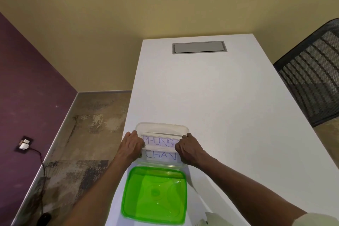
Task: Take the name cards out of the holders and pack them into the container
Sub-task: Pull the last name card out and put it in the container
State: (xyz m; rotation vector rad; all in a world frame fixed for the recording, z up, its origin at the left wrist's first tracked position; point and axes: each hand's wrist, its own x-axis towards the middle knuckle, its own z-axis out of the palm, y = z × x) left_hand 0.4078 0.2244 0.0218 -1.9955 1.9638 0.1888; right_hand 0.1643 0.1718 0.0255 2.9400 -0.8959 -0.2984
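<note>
A clear plastic container sits on the white table near its left edge. Two white name cards lie in or over it: one reading "PHUNSU" and one reading "CHAN" nearer me. My left hand grips the left end of the cards at the container's left side. My right hand grips their right end. Whether the cards rest on the container's bottom I cannot tell. No card holders are in view.
A green translucent lid lies flat just in front of the container. A grey cable hatch is set into the far end of the table. A black mesh chair stands at the right. The floor drops away left of the table.
</note>
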